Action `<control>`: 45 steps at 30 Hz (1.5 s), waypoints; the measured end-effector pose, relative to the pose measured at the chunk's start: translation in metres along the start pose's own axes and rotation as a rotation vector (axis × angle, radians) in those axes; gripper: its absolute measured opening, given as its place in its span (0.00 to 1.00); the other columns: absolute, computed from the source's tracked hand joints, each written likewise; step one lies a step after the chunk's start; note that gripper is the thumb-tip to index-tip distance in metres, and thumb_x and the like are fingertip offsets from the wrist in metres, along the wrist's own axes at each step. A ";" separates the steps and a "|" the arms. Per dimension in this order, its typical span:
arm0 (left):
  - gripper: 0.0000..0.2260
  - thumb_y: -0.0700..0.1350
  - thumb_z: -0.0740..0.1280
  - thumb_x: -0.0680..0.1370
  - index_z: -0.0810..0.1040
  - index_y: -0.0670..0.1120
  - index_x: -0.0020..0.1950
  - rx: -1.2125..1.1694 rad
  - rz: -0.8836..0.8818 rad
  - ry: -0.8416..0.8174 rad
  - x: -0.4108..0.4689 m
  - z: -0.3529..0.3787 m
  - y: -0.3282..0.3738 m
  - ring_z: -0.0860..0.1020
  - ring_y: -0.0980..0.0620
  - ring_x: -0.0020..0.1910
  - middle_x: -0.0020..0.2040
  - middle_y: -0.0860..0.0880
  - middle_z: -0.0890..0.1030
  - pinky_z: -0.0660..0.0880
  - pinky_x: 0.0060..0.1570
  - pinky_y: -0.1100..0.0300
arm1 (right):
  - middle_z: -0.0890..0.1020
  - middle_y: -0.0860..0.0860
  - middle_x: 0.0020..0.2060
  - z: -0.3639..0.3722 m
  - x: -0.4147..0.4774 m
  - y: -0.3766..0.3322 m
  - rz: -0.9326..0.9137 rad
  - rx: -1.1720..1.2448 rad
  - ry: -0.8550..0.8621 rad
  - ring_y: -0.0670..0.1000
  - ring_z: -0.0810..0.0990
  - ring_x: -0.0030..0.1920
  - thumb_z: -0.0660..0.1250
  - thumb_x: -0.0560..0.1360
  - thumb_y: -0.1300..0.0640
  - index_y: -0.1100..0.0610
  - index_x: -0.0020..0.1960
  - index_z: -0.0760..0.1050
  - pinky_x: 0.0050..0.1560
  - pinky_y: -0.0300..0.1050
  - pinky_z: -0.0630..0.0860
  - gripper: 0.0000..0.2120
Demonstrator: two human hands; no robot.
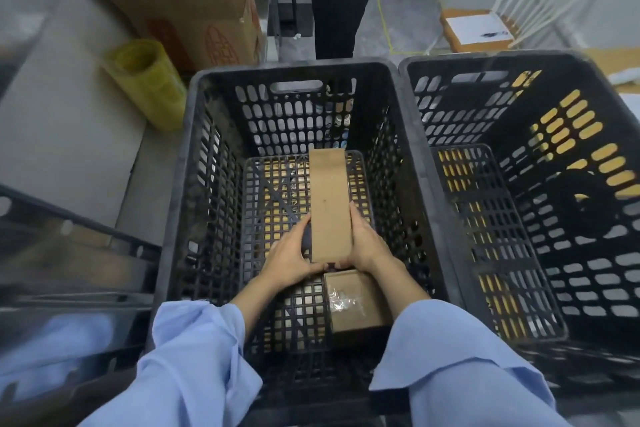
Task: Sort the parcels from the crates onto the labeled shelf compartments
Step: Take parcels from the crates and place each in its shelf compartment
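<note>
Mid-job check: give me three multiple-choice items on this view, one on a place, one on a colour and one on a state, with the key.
1. Where is the small parcel?
A. On the floor outside the crates.
B. On a shelf.
C. In the middle crate, nearer the wearer than the long parcel.

2. What colour is the roll left of that crate?
A. Yellow.
B. Red.
C. Blue.

3. How is the long parcel held?
A. Not at all.
B. By both hands, one on each side.
C. By one hand alone.

Key:
1 C: it lies on the crate's grid bottom, just below the long parcel's near end.
2 A: the roll is translucent yellow.
3 B: the left hand and right hand clasp its near end from either side.
</note>
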State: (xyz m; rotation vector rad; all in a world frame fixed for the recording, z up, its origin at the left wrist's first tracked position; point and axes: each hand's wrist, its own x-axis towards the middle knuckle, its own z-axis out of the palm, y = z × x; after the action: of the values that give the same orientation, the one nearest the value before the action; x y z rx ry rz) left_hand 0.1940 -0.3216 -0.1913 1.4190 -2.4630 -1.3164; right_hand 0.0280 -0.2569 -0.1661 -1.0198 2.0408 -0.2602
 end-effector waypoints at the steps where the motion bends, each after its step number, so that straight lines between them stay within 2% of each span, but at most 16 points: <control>1: 0.51 0.57 0.78 0.63 0.52 0.57 0.79 -0.025 -0.006 -0.006 0.000 0.000 0.001 0.67 0.50 0.71 0.74 0.51 0.69 0.65 0.69 0.50 | 0.60 0.49 0.78 0.000 0.001 0.001 0.012 0.007 -0.006 0.57 0.66 0.73 0.83 0.60 0.57 0.44 0.80 0.35 0.70 0.61 0.67 0.68; 7: 0.53 0.63 0.75 0.58 0.52 0.58 0.78 -0.143 -0.039 -0.027 0.003 0.001 0.002 0.67 0.51 0.72 0.74 0.52 0.69 0.67 0.70 0.46 | 0.63 0.50 0.76 0.000 0.007 0.000 0.012 0.015 -0.014 0.56 0.67 0.73 0.84 0.58 0.58 0.47 0.80 0.43 0.70 0.61 0.68 0.65; 11: 0.51 0.50 0.81 0.63 0.56 0.53 0.79 -0.194 -0.026 -0.015 0.004 -0.001 0.004 0.70 0.59 0.64 0.70 0.54 0.71 0.66 0.65 0.59 | 0.65 0.50 0.76 0.001 0.008 -0.001 -0.021 0.029 0.015 0.56 0.68 0.72 0.84 0.57 0.58 0.47 0.80 0.44 0.70 0.60 0.69 0.65; 15: 0.51 0.49 0.82 0.62 0.57 0.53 0.78 -0.221 0.005 0.031 0.006 -0.010 0.008 0.73 0.55 0.65 0.70 0.54 0.71 0.70 0.67 0.54 | 0.67 0.50 0.74 -0.005 0.007 -0.005 -0.070 0.054 0.046 0.55 0.68 0.72 0.85 0.56 0.57 0.50 0.81 0.46 0.70 0.57 0.68 0.65; 18: 0.49 0.44 0.82 0.63 0.59 0.49 0.78 -0.235 0.020 0.046 0.009 -0.022 0.012 0.72 0.58 0.64 0.70 0.54 0.71 0.66 0.60 0.72 | 0.69 0.51 0.72 -0.015 0.005 -0.014 -0.111 0.084 0.066 0.55 0.68 0.71 0.86 0.55 0.57 0.51 0.80 0.49 0.70 0.56 0.68 0.64; 19: 0.48 0.42 0.82 0.63 0.59 0.48 0.78 -0.238 0.030 0.048 0.009 -0.028 0.016 0.73 0.60 0.59 0.68 0.54 0.71 0.65 0.54 0.78 | 0.70 0.51 0.71 -0.019 0.004 -0.018 -0.123 0.100 0.072 0.55 0.69 0.70 0.86 0.54 0.57 0.50 0.79 0.51 0.70 0.57 0.68 0.63; 21: 0.46 0.39 0.81 0.64 0.60 0.49 0.77 -0.238 0.057 0.062 0.009 -0.041 0.022 0.73 0.68 0.49 0.62 0.58 0.71 0.64 0.45 0.83 | 0.72 0.51 0.68 -0.025 0.000 -0.026 -0.145 0.140 0.076 0.55 0.71 0.68 0.85 0.54 0.57 0.48 0.76 0.56 0.69 0.58 0.70 0.59; 23: 0.46 0.38 0.81 0.64 0.60 0.50 0.76 -0.245 0.066 0.075 0.006 -0.053 0.025 0.73 0.68 0.49 0.60 0.59 0.72 0.66 0.44 0.81 | 0.73 0.51 0.66 -0.030 -0.005 -0.034 -0.184 0.186 0.082 0.55 0.71 0.67 0.85 0.54 0.57 0.47 0.74 0.58 0.68 0.59 0.70 0.56; 25: 0.46 0.40 0.81 0.64 0.61 0.50 0.77 -0.233 0.079 0.076 0.002 -0.066 0.030 0.76 0.61 0.54 0.63 0.56 0.73 0.69 0.48 0.77 | 0.73 0.51 0.67 -0.036 -0.012 -0.043 -0.223 0.235 0.071 0.55 0.71 0.68 0.85 0.54 0.58 0.48 0.75 0.59 0.69 0.58 0.70 0.56; 28: 0.47 0.43 0.82 0.62 0.62 0.51 0.76 -0.232 0.081 0.089 -0.010 -0.083 0.034 0.75 0.63 0.58 0.67 0.54 0.73 0.69 0.54 0.75 | 0.71 0.50 0.69 -0.046 -0.024 -0.053 -0.279 0.296 0.024 0.52 0.69 0.68 0.84 0.57 0.61 0.50 0.76 0.57 0.69 0.54 0.69 0.55; 32: 0.48 0.47 0.83 0.61 0.63 0.49 0.76 -0.217 0.084 0.139 -0.031 -0.100 0.040 0.71 0.57 0.66 0.68 0.54 0.72 0.68 0.66 0.60 | 0.72 0.47 0.65 -0.057 -0.042 -0.065 -0.359 0.301 -0.072 0.46 0.69 0.64 0.83 0.60 0.62 0.52 0.78 0.54 0.64 0.45 0.68 0.55; 34: 0.45 0.42 0.82 0.63 0.63 0.48 0.76 -0.239 0.069 0.167 -0.044 -0.106 0.045 0.71 0.58 0.66 0.69 0.54 0.72 0.67 0.66 0.62 | 0.71 0.45 0.62 -0.063 -0.051 -0.071 -0.400 0.305 -0.107 0.46 0.69 0.64 0.83 0.62 0.61 0.54 0.78 0.54 0.61 0.41 0.67 0.54; 37: 0.43 0.38 0.81 0.65 0.63 0.48 0.74 -0.286 0.076 0.227 -0.066 -0.109 0.056 0.69 0.72 0.61 0.67 0.55 0.71 0.65 0.57 0.77 | 0.69 0.46 0.61 -0.073 -0.066 -0.079 -0.461 0.310 -0.128 0.48 0.69 0.65 0.82 0.64 0.60 0.56 0.77 0.52 0.60 0.40 0.67 0.52; 39: 0.41 0.37 0.80 0.66 0.63 0.48 0.72 -0.330 0.080 0.302 -0.082 -0.108 0.066 0.66 0.78 0.59 0.67 0.56 0.70 0.65 0.55 0.79 | 0.70 0.49 0.63 -0.080 -0.074 -0.081 -0.495 0.309 -0.130 0.48 0.70 0.64 0.80 0.67 0.59 0.55 0.77 0.51 0.61 0.42 0.68 0.49; 42: 0.41 0.40 0.81 0.65 0.63 0.49 0.71 -0.417 0.069 0.418 -0.109 -0.102 0.089 0.66 0.72 0.65 0.67 0.59 0.69 0.69 0.60 0.70 | 0.69 0.51 0.70 -0.089 -0.089 -0.083 -0.587 0.305 -0.124 0.47 0.70 0.63 0.78 0.69 0.58 0.54 0.75 0.51 0.67 0.46 0.69 0.46; 45: 0.47 0.51 0.82 0.61 0.60 0.52 0.74 -0.427 0.067 0.543 -0.139 -0.091 0.113 0.67 0.71 0.64 0.67 0.62 0.68 0.68 0.57 0.72 | 0.69 0.49 0.71 -0.096 -0.110 -0.082 -0.706 0.298 -0.115 0.50 0.73 0.65 0.80 0.68 0.55 0.49 0.74 0.52 0.68 0.55 0.71 0.46</control>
State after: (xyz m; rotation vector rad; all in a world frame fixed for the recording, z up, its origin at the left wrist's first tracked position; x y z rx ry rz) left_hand 0.2315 -0.2550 -0.0055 1.3413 -1.7466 -1.1528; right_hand 0.0396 -0.2450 0.0006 -1.4848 1.4177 -0.8209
